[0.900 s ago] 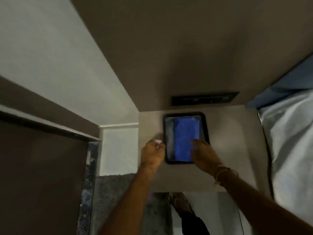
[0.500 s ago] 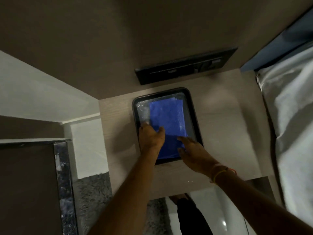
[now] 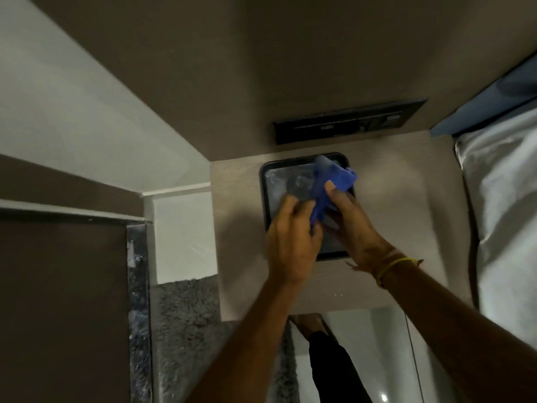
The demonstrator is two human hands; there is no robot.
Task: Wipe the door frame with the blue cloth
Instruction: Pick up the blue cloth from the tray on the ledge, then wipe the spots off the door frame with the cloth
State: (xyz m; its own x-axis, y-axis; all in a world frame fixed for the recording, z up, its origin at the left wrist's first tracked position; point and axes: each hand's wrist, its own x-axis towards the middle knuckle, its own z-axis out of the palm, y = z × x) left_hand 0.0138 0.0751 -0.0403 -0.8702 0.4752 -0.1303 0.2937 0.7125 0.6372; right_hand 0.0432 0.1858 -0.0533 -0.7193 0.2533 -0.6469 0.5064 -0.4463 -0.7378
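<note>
Both hands (image 3: 319,228) lift blue cloth (image 3: 334,181) above tray (image 3: 266,199).

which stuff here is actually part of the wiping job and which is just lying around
Part of the job:
blue cloth, gripped by both the left hand and the right hand
dark tray below it

Just lying about:
black wall panel
grey rug
white bedding

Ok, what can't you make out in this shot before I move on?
Head view only:
- Cloth: blurred, lower part behind the left hand and right hand.
- Tray: near end covered by both hands.
- Wall panel: markings too small.
- Bedding: cut by right edge.
</note>
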